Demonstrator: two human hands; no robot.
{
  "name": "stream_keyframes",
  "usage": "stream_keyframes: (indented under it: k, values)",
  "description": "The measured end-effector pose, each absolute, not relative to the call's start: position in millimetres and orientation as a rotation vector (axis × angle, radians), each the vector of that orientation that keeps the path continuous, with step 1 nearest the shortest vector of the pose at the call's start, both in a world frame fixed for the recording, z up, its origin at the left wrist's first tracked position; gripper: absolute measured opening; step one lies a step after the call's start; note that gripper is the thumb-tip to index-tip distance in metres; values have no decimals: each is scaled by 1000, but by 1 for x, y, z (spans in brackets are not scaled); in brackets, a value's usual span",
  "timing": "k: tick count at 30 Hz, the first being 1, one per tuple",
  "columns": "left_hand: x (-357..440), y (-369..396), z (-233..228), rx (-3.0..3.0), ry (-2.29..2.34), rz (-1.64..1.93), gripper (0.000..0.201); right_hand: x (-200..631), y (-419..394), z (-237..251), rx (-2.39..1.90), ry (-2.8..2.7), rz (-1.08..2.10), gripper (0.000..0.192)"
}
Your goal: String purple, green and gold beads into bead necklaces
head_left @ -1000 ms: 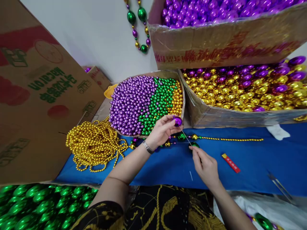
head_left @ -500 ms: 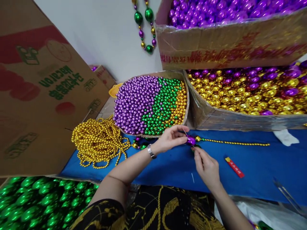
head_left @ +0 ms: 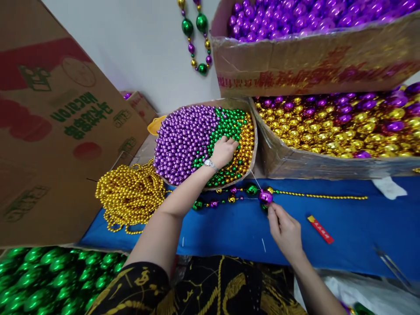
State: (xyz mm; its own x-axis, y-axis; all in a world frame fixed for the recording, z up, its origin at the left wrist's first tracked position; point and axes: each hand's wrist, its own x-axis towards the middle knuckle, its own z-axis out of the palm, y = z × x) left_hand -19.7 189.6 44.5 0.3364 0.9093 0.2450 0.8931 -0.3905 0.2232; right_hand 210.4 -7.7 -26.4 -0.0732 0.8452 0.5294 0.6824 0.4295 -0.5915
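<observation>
Since half a second ago, the left hand [head_left: 225, 152] has gone from beside the large purple bead [head_left: 265, 197] toward eleven o'clock and now dips into the box of small beads [head_left: 183, 144], while the right hand [head_left: 286, 231] has stayed nearly where it was. The left fingers are bent, their tips down among the green and gold part of the small beads; whether they are closed on any, I cannot tell. With the picture's centre as the hub, the large purple bead sits at four o'clock, where the right thumb and forefinger pinch its lower end, the other fingers curled in. A thin pale line [head_left: 256, 180] leaves the bead toward its own eleven o'clock, reaching the box's near edge. Strung beads [head_left: 214, 204] lie on the blue cloth [head_left: 223, 234] at the bead's nine o'clock, and a fine gold strand [head_left: 323, 195] runs off toward three. Farther out at four o'clock lies a red packet [head_left: 320, 229]; at eight, a heap of gold strands [head_left: 131, 197]; at twelve, a beaded necklace [head_left: 202, 68] hangs against the wall [head_left: 141, 48].
</observation>
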Motion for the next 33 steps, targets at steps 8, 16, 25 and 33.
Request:
stream_keyframes:
  k: [8, 16, 25, 33]
  values:
    - [-2, 135, 55, 1220, 944, 1024, 28, 210, -6, -21, -1272, -1801, 191, 18]
    - [6, 109, 61, 952, 807, 961, 23, 211, -7, -20, -1296, -1797, 200, 20]
    - [15, 108, 81, 1600, 768, 942, 34, 213, -6, -16, -1279, -1757, 181, 17]
    - [120, 228, 130, 2761, 1074, 402, 25, 222, -5, -15, -1260, -1689, 178, 13]
